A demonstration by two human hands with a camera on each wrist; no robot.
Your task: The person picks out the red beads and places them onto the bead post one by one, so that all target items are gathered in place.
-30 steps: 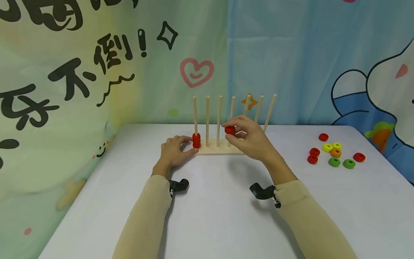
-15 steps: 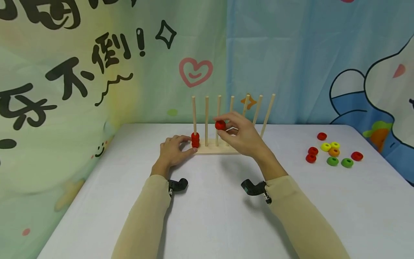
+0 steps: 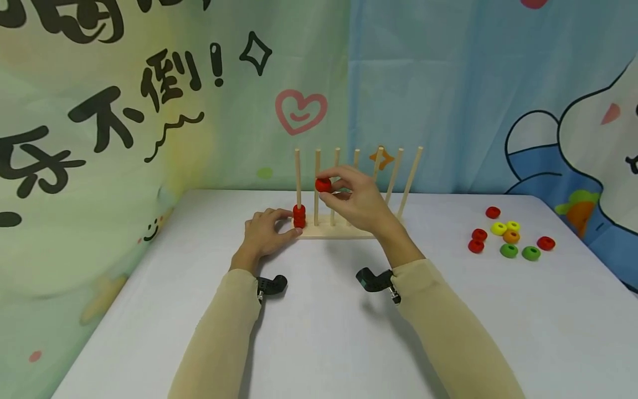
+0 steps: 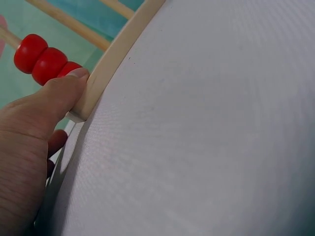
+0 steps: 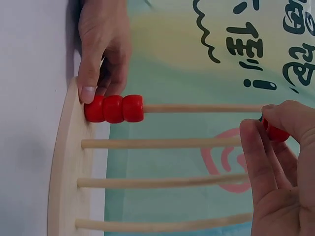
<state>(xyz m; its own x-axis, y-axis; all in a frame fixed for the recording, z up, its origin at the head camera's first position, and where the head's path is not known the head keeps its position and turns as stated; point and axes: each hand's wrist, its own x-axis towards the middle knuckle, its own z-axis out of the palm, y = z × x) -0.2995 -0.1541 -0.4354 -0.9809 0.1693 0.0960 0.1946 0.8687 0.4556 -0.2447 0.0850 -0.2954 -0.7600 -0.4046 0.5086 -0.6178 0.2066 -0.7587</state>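
A wooden peg rack stands on the table with several upright rods on a flat base. Three red beads are stacked on its leftmost rod, down against the base. My left hand grips the left end of the base, thumb in front beside the lowest bead and fingers behind, partly hidden. Between the thumb and fingers of my right hand is a single red bead, pinched in the air near the second rod. It is raised above the stack and, in the head view, to its right.
On the right of the white table lie loose beads: red, yellow, orange and green. A printed curtain hangs behind the table.
My right hand has moved left and slightly up with the pinched red bead, from near the fourth rod to near the second. My left hand has stayed at the base's end.
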